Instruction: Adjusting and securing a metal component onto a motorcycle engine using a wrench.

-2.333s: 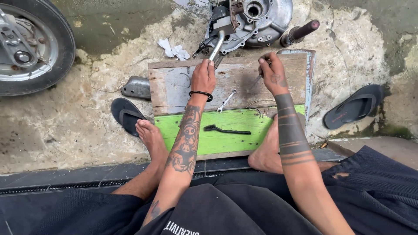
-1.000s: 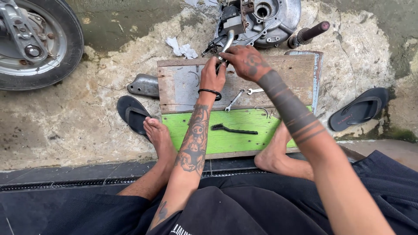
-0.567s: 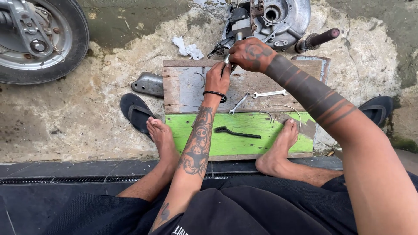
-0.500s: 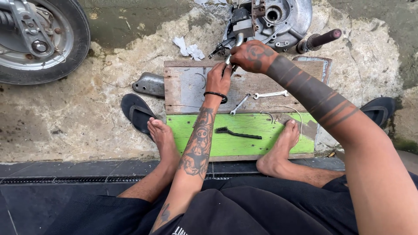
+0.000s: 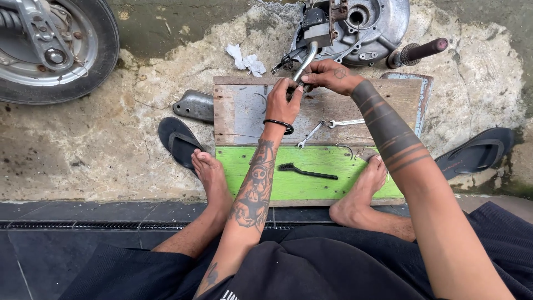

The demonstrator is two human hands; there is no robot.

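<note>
A grey metal engine casing (image 5: 363,25) lies on the ground at the top, with a curved chrome lever (image 5: 305,62) reaching down from it. My left hand (image 5: 282,103) grips the lower end of that lever over the wooden board (image 5: 239,111). My right hand (image 5: 328,76) closes on the same lever end from the right, fingertips meeting the left hand's. A black band circles my left wrist. What sits between the fingers is hidden.
Two small wrenches (image 5: 327,126) lie on the bare wood and a black wire brush (image 5: 306,171) on the green-painted part. A wheel (image 5: 53,47) sits top left, a metal cover (image 5: 193,105), black sandals (image 5: 177,141) (image 5: 474,157), a rag (image 5: 247,58), a black-gripped handle (image 5: 417,51).
My right hand has moved from the board's right side over to the lever, joining my left hand there. The camera view has shifted slightly; the tools on the board have not moved.
</note>
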